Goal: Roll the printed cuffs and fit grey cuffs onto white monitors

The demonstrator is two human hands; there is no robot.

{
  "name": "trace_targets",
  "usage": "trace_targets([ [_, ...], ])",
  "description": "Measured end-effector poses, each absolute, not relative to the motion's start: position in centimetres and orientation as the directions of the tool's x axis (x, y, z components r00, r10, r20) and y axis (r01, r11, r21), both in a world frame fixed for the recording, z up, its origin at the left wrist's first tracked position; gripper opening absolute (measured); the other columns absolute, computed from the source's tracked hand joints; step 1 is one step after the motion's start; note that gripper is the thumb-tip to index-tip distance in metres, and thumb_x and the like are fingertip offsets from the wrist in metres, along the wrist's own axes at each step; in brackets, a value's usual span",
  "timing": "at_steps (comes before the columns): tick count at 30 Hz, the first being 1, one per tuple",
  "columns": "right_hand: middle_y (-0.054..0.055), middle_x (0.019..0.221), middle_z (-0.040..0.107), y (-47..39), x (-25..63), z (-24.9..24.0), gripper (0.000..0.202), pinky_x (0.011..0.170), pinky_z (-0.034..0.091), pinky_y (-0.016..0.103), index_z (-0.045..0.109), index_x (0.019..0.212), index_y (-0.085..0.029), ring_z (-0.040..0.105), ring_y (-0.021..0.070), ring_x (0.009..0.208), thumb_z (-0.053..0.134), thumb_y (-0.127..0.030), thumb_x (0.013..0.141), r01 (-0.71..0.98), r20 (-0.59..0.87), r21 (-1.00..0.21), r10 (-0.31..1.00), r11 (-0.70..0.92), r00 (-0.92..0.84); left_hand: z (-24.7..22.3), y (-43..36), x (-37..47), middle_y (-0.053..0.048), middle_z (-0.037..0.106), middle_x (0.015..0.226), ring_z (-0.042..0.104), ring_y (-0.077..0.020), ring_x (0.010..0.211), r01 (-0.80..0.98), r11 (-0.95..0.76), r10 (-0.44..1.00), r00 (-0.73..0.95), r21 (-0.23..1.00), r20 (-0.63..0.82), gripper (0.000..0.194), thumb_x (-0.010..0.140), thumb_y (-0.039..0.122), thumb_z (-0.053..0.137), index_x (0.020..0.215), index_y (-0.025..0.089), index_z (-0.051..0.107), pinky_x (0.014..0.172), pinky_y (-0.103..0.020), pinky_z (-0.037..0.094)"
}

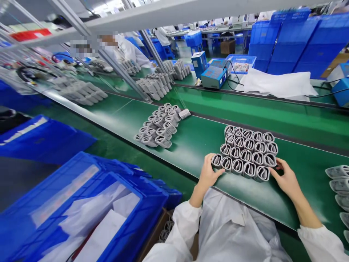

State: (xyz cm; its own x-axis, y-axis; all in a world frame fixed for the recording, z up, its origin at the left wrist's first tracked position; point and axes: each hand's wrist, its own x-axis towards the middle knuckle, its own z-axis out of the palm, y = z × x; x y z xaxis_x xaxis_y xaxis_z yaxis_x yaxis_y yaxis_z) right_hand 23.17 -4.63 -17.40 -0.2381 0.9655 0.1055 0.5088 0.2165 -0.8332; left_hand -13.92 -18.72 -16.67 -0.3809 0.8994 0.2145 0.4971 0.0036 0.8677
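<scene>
A block of rolled grey cuffs [248,145] stands on end in rows on the green bench, their coiled ends facing up. At its near left corner, my left hand [209,174] has thumb and fingers curved around one rolled cuff [216,160]. My right hand [286,178] grips the block's right side, with the thumb by the near corner roll [262,174] and the fingers bent behind, partly hidden. Between them, the two hands hold the block from both sides.
Another group of rolled cuffs [158,125] stands left along the green bench [191,145], with more rolls [339,185] at the right edge. Blue crates [131,218] sit below left. Blue devices [215,74] and a white sheet [275,83] lie beyond. A metal post [109,62] rises behind.
</scene>
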Motion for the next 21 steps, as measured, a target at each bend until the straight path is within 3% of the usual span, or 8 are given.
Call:
trace_targets([
  [3,0.018,0.132,0.082,-4.0,22.2,-17.1,0.069,0.094,0.060,0.048,0.065,0.139,-0.021,0.079,0.0341,0.112,0.071,-0.072,0.093,0.527,0.085,-0.824,0.964,0.211,-0.253,-16.2,-19.3,-13.1,-0.017,0.074,0.136,0.073,-0.0337,0.128,0.498,0.105,0.934,-0.346,0.861,0.086,0.060,0.097,0.059,0.075,0.139,0.020,0.059,0.116,-0.051,0.057],
  [6,0.012,0.115,0.084,-3.5,21.6,-16.6,0.070,0.092,0.059,0.047,0.062,0.145,-0.023,0.079,0.0310,0.102,0.070,-0.070,0.094,0.567,0.042,-0.795,0.952,0.215,-0.302,-14.0,-19.4,-13.3,-0.010,0.082,0.116,0.080,-0.0297,0.109,0.505,0.206,0.954,-0.296,0.838,-0.056,0.040,0.105,0.054,0.066,0.129,0.022,0.065,0.101,-0.044,0.061],
  [10,0.009,0.106,0.084,-3.6,20.5,-16.0,0.071,0.090,0.060,0.046,0.063,0.140,-0.023,0.078,0.0302,0.093,0.072,-0.072,0.090,0.575,0.028,-0.792,0.953,0.206,-0.302,-11.6,-19.3,-14.4,-0.010,0.084,0.107,0.081,-0.0350,0.105,0.567,0.324,0.935,-0.313,0.757,-0.165,0.045,0.103,0.064,0.066,0.122,0.024,0.072,0.098,-0.045,0.062],
  [13,0.010,0.105,0.085,-3.7,20.4,-16.3,0.059,0.087,0.060,0.047,0.066,0.120,-0.026,0.079,0.0313,0.092,0.066,-0.077,0.091,0.571,0.027,-0.807,0.974,0.153,-0.223,-11.1,-19.3,-14.6,-0.017,0.083,0.121,0.080,-0.0413,0.118,0.602,0.375,0.915,-0.362,0.704,-0.178,0.060,0.099,0.065,0.071,0.141,0.023,0.069,0.106,-0.052,0.061],
  [15,0.009,0.097,0.083,-3.1,21.0,-16.7,0.055,0.088,0.060,0.050,0.065,0.106,-0.029,0.078,0.0325,0.089,0.064,-0.081,0.090,0.620,0.013,-0.775,0.984,0.124,-0.180,-11.0,-19.2,-14.4,-0.022,0.072,0.147,0.072,-0.0436,0.138,0.639,0.339,0.920,-0.378,0.691,-0.103,0.074,0.098,0.059,0.074,0.158,0.020,0.059,0.118,-0.058,0.056],
  [17,0.009,0.095,0.079,-1.9,21.8,-17.0,0.060,0.085,0.061,0.052,0.061,0.105,-0.029,0.076,0.0334,0.086,0.069,-0.084,0.083,0.643,0.045,-0.762,0.997,0.075,-0.063,-11.1,-19.0,-14.0,-0.025,0.050,0.174,0.056,-0.0449,0.158,0.696,0.250,0.938,-0.348,0.673,0.011,0.087,0.097,0.054,0.077,0.171,0.021,0.046,0.130,-0.064,0.048],
  [19,0.015,0.114,0.077,-0.3,22.2,-17.2,0.076,0.078,0.063,0.052,0.058,0.120,-0.028,0.077,0.0362,0.093,0.078,-0.084,0.074,0.567,0.103,-0.821,0.994,0.059,0.047,-11.3,-18.6,-13.5,-0.024,0.028,0.187,0.038,-0.0479,0.171,0.751,0.143,0.967,-0.245,0.645,0.071,0.089,0.097,0.053,0.079,0.174,0.025,0.044,0.134,-0.070,0.041],
  [21,0.023,0.143,0.068,1.3,22.1,-17.2,0.094,0.080,0.065,0.054,0.051,0.140,-0.026,0.075,0.0430,0.118,0.083,-0.081,0.070,0.468,0.156,-0.875,0.988,0.128,0.021,-11.5,-18.2,-12.9,-0.022,0.021,0.191,0.033,-0.0510,0.173,0.769,0.060,0.991,-0.123,0.636,0.054,0.081,0.098,0.054,0.078,0.171,0.029,0.052,0.134,-0.074,0.040],
])
